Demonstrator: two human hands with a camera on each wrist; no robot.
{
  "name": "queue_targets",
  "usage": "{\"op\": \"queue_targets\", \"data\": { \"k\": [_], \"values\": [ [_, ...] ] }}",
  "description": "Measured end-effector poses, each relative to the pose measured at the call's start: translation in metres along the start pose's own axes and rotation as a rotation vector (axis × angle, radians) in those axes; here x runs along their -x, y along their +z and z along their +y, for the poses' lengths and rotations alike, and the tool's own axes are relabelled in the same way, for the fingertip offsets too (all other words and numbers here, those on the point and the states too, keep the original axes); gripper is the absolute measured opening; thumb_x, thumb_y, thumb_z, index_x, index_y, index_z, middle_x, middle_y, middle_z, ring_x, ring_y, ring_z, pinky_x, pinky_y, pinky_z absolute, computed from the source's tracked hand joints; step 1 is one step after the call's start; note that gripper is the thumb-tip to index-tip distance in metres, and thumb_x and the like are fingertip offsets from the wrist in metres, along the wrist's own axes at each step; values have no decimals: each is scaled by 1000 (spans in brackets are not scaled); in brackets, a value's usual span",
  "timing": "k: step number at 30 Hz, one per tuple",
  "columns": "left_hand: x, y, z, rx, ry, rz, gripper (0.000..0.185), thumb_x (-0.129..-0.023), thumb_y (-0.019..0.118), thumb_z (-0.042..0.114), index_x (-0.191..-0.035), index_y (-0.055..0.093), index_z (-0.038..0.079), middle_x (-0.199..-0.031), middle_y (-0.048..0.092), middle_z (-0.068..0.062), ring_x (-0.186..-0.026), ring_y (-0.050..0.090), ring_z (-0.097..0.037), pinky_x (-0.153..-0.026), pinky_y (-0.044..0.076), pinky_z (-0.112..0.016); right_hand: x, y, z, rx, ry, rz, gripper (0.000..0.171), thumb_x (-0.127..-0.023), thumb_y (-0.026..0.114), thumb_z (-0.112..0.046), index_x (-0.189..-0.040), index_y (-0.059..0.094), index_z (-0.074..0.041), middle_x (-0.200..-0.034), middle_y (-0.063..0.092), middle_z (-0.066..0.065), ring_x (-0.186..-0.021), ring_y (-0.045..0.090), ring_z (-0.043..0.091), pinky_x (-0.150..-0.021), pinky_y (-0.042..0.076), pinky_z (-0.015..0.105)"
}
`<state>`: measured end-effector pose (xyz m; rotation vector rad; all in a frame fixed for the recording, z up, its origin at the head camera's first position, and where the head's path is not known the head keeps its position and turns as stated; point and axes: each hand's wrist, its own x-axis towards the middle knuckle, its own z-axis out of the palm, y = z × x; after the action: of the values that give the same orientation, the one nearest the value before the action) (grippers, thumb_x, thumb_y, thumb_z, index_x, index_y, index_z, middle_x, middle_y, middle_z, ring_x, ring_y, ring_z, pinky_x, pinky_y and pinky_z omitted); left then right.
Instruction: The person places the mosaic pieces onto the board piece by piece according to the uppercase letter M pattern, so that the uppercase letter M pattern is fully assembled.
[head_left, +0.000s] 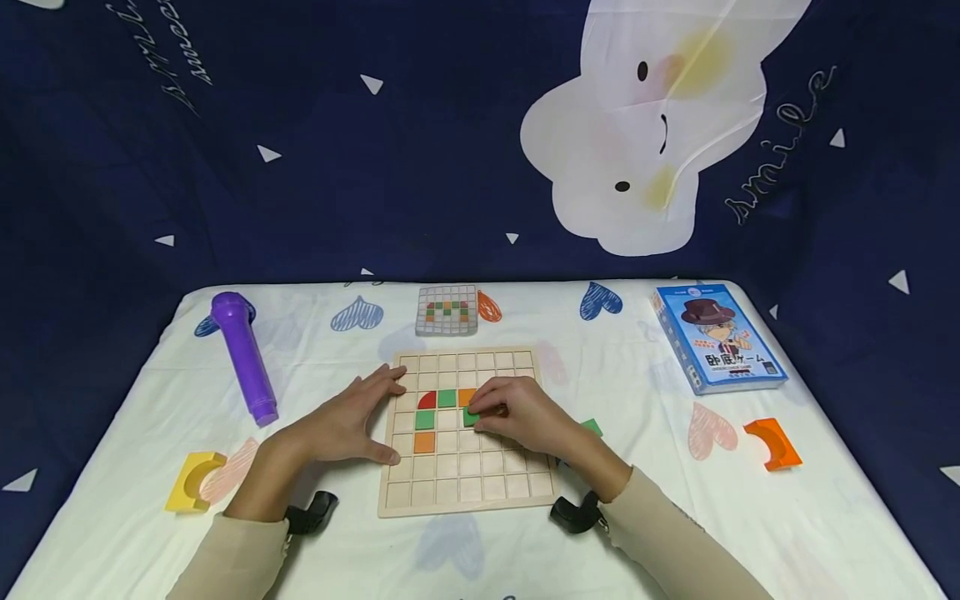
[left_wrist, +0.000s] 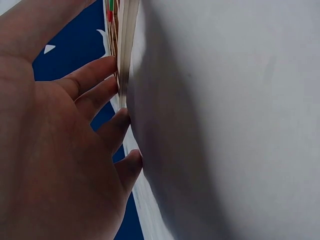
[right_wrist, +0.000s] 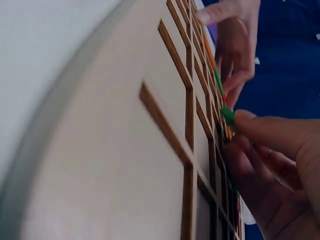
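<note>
The green tile is sitting on the board, right of centre, pinched by the curled fingers of the right hand; the left hand, fingers straight, is pressing flat against the board's left edge on the table

Pale wood grid board: red, green, orange tiles near centre. Left of board: purple tube, yellow block. Right: orange block, blue box.
</note>
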<state>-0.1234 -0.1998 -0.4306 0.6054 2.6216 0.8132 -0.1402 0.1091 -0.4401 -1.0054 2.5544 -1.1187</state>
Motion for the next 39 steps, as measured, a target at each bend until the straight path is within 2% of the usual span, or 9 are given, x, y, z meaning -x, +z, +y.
{"op": "queue_targets", "data": {
  "k": [9,21,33,39],
  "values": [
    [0,0,1,10,4,2,87,-65,92,41,-136,52,9,-168,32,-10,-160,16,-40,-129,12,-65,-4,5,-8,73,21,-2,19,-88,79,-14,-107,80,-10,-110,78,0,-108,73,15,-99,60,31],
    [-2,0,0,1,-10,-6,89,-64,92,44,-136,52,9,-169,30,-9,-160,15,-39,-129,12,-66,-4,5,-9,101,5,-6,17,-88,79,-14,-105,81,-10,-109,77,0,-105,73,14,-96,60,29],
    [-3,2,-1,5,-3,-5,89,-63,92,46,-135,52,10,-169,30,-10,-160,14,-40,-129,12,-67,0,6,-8,95,18,-2,17,-89,77,-12,-106,81,-11,-111,75,-1,-100,71,13,-83,58,21],
    [0,1,-2,0,1,-3,89,-64,92,45,-135,52,9,-169,30,-11,-160,15,-41,-128,13,-67,-1,8,-7,113,8,-12,16,-90,76,-12,-105,81,-12,-109,74,-2,-99,70,12,-87,58,24]
  ]
}}
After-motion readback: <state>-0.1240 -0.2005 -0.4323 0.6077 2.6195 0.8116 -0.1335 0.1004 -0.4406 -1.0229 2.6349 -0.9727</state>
